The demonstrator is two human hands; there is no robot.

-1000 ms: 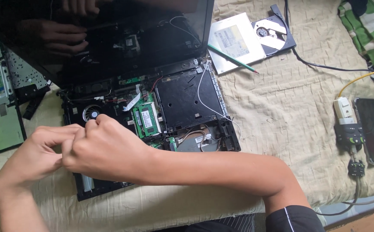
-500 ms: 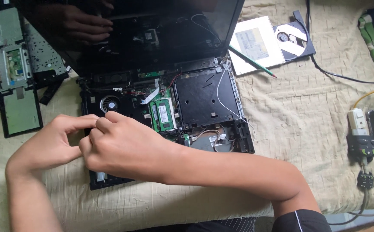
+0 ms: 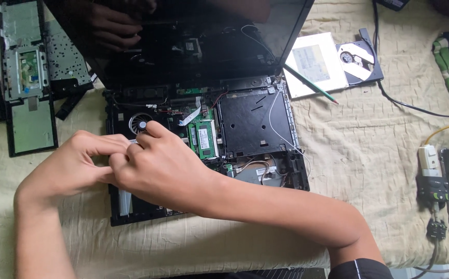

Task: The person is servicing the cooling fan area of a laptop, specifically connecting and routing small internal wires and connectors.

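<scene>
Laptop chassis [image 3: 258, 121], matte black plastic, lies opened on wrinkled beige cloth [image 3: 369, 155]; green RAM stick [image 3: 207, 138] and round fan [image 3: 140, 125] exposed. Left hand [image 3: 72, 165] and right hand [image 3: 160, 168] pinch together over its left bay, fingers curled; held item hidden.

This looks like a home repair spot rather than a proper workshop. An opened laptop [image 3: 203, 129] lies on a creased beige cloth [image 3: 379, 155], with removed panels [image 3: 28, 82] at upper left and a disc drive [image 3: 358, 62] at upper right.
</scene>
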